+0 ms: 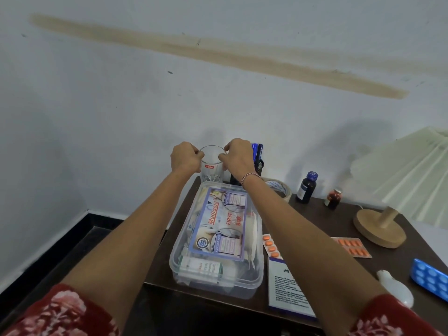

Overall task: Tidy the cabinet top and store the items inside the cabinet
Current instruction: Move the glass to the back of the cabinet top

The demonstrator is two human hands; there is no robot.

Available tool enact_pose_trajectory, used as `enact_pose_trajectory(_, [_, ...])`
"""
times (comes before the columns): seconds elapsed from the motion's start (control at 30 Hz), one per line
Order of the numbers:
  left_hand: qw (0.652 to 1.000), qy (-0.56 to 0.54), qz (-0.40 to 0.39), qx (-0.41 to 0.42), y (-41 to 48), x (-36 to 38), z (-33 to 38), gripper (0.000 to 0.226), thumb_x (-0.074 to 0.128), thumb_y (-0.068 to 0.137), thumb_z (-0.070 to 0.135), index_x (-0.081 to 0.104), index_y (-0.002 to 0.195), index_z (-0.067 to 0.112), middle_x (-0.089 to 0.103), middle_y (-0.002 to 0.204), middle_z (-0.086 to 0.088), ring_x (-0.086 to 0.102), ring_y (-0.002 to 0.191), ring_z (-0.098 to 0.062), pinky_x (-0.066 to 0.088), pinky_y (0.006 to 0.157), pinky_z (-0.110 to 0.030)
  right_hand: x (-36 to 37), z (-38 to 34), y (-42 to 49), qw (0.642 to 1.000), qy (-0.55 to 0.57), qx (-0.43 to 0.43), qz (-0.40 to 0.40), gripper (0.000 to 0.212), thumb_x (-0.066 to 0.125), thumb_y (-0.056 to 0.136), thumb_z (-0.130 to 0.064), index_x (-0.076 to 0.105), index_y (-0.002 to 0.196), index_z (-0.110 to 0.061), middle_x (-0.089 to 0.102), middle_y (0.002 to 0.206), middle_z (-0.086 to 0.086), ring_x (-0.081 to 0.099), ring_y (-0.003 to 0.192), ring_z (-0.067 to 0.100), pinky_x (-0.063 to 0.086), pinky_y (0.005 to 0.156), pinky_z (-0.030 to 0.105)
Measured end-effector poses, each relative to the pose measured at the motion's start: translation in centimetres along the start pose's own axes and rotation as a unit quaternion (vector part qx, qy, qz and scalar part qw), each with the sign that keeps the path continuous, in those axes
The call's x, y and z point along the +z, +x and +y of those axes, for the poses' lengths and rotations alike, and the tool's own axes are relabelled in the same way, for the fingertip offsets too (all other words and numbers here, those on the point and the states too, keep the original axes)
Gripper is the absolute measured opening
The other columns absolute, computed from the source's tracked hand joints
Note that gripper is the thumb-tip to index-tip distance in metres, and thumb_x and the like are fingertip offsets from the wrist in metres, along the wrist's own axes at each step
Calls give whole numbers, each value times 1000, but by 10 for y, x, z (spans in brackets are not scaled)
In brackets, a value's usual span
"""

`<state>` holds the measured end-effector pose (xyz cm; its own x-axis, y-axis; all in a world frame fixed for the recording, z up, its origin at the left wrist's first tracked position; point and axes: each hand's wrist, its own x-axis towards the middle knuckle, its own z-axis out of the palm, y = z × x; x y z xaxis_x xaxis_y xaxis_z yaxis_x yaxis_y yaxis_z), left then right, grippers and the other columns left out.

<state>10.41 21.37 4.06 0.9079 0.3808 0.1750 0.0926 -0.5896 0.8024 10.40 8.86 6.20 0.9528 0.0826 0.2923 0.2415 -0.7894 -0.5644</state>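
Both grips pinching the rim of the clear glass, left hand and right hand, far behind the first-aid box on the table.

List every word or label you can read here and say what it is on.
"cello": red sticker on the glass.
"Medigold", "FIRST AID BOX", "ADVISED FOR": label in the clear plastic box.
Print on the white leaflet, tape roll and bottle: too small or blurred to read.
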Motion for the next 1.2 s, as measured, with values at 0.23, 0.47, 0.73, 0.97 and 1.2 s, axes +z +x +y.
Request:
enact_pose_trajectory(0.23, [1000, 13, 5, -5, 1, 5, 4, 21, 56, 92, 15, 69, 83, 2, 72, 84, -19, 70, 71, -29, 58, 79, -37, 4, -1, 4, 993, -118, -26, -2, 44, 57, 88, -7, 30, 53, -12, 39, 57, 5, 44, 58, 22, 28, 45, 25])
enact_pose_trajectory(0.47, [999, 22, 38, -5, -4, 9, 9, 24, 59, 92, 20, 70, 105, 4, 71, 100, -16, 69, 84, -32, 57, 80, -41, 8, 6, -1, 992, -105, -71, 2, 17, 53, 93, -8, 66, 85, -2, 64, 88, 21, 61, 83, 31, 47, 70, 31])
enact_pose_trajectory(0.73, [980, 128, 90, 120, -24, 8, 10, 30, 48, 94, 9, 64, 120, 6, 66, 119, -13, 61, 109, -28, 48, 92, -35, 2, 21, -20, 952, -221, -190, 93, 34, 46, 91, -2, 61, 121, -9, 61, 119, 7, 50, 116, 25, 45, 88, 36])
enact_pose_trajectory(0.97, [947, 256, 15, 194, -47, 3, -3, 48, 48, 82, -7, 57, 127, 7, 58, 131, -11, 53, 121, -28, 43, 99, -37, 5, 28, -42, 907, -347, -237, 10, 49, 47, 92, -8, 39, 140, -9, 44, 146, 6, 16, 147, 23, -8, 112, 62])
enact_pose_trajectory(1.2, [928, 318, -17, 192, -44, 5, -1, 64, 51, 83, -5, 38, 143, 13, 42, 147, -5, 45, 130, -25, 41, 102, -35, 1, 21, -34, 895, -388, -222, -20, 51, 49, 90, -8, 38, 141, -7, 41, 147, 9, 13, 147, 24, -14, 108, 64])
